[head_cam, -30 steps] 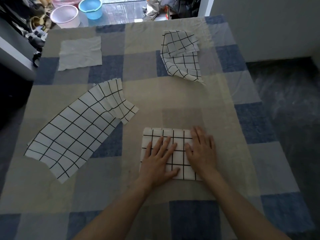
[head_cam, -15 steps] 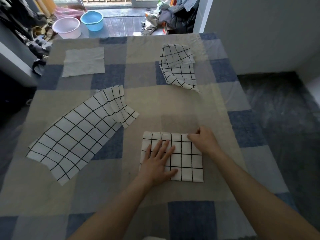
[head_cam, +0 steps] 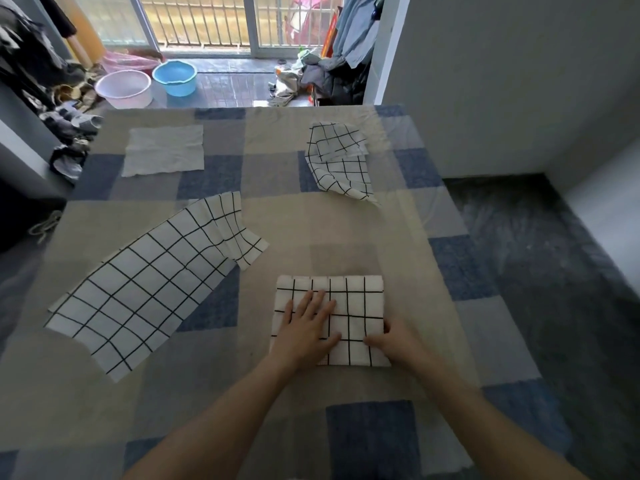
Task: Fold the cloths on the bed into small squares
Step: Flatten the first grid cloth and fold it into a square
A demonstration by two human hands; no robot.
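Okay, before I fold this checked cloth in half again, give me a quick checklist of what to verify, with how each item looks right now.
1. Left hand flat on the folded checked cloth, pinning it: ok.
2. Right hand has a grip on the cloth's near right edge: cannot tell; fingers curl there, pinch unclear.
3. Cloth lies flat, edges roughly aligned: ok.
4. Shape is already a small square: not ok, looks slightly oblong.
5. Bed around the cloth free of other cloths: ok; the long checked cloth lies apart, to the left.

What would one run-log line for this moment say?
step: folding | left hand: flat on folded checked cloth | right hand: grips its near right edge | unfolded: long checked cloth, crumpled checked cloth, plain cloth
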